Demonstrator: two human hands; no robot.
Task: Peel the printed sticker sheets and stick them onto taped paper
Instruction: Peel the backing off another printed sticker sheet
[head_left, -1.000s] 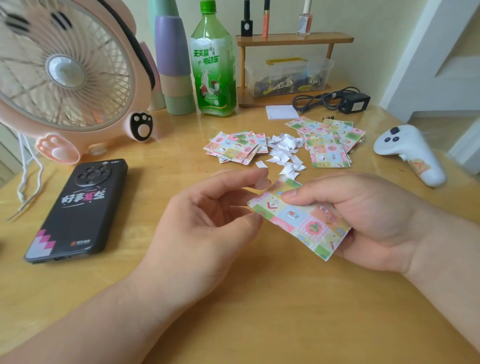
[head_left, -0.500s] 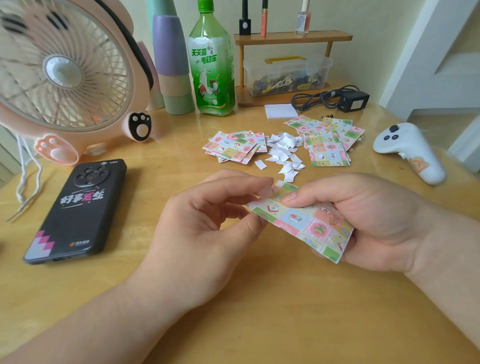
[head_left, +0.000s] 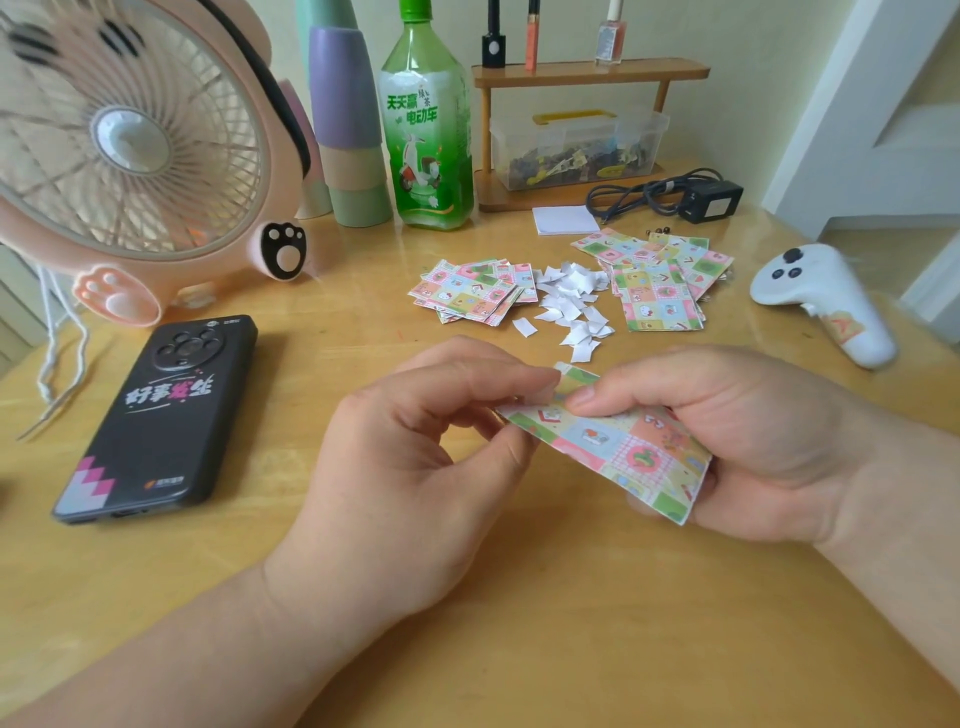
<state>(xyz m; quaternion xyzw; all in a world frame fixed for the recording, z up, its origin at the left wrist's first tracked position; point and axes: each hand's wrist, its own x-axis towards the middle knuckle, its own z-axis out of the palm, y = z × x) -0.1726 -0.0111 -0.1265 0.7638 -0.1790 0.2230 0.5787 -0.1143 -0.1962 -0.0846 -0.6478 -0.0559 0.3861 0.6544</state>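
A colourful printed sticker sheet (head_left: 623, 452) is held just above the wooden table (head_left: 467, 623). My right hand (head_left: 753, 441) grips it, forefinger on top and the other fingers beneath. My left hand (head_left: 415, 457) pinches the sheet's upper left corner between thumb and forefinger. Farther back lie two piles of similar sheets, one left (head_left: 472, 296) and one right (head_left: 660, 280), with a heap of small white paper scraps (head_left: 571, 306) between them.
A black phone (head_left: 161, 415) lies at the left. A pink fan (head_left: 130, 150), stacked cups (head_left: 353, 130) and a green bottle (head_left: 426, 130) stand behind. At the back are a wooden rack (head_left: 587, 73), a clear box (head_left: 576, 150), a white notepad (head_left: 566, 219) and a black charger (head_left: 711, 200). A white controller (head_left: 826, 306) lies right.
My left hand has closed in from open fingers to a pinch on the sheet's corner. The right hand keeps hold of the sheet, nearly still.
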